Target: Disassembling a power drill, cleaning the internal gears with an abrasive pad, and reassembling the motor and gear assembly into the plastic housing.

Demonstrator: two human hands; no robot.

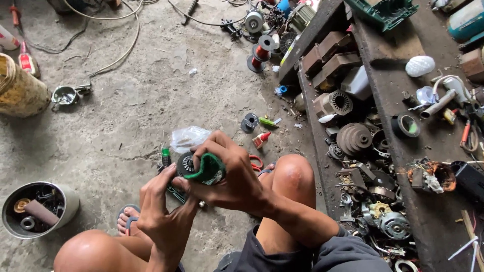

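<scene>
Head view: bare concrete floor (pixel 126 126) lies open at left, edged by a metal can of parts (pixel 38 209) and loose cables (pixel 121 45). At centre the left hand (pixel 164 214) steadies from below while the right hand (pixel 229 176) grips a green-wrapped motor stator (pixel 201 168) above the knees. A clear plastic bag (pixel 187 137) lies just behind. Rightward, wooden shelves (pixel 383 60) crowd in with motor parts.

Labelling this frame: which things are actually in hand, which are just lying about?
In hand:
- round motor part with green cloth, gripped by right hand
- left hand steadying it from below

Lying about:
- tin of parts
- red scissors
- plastic bag
- copper wire spool
- parts shelf
</scene>
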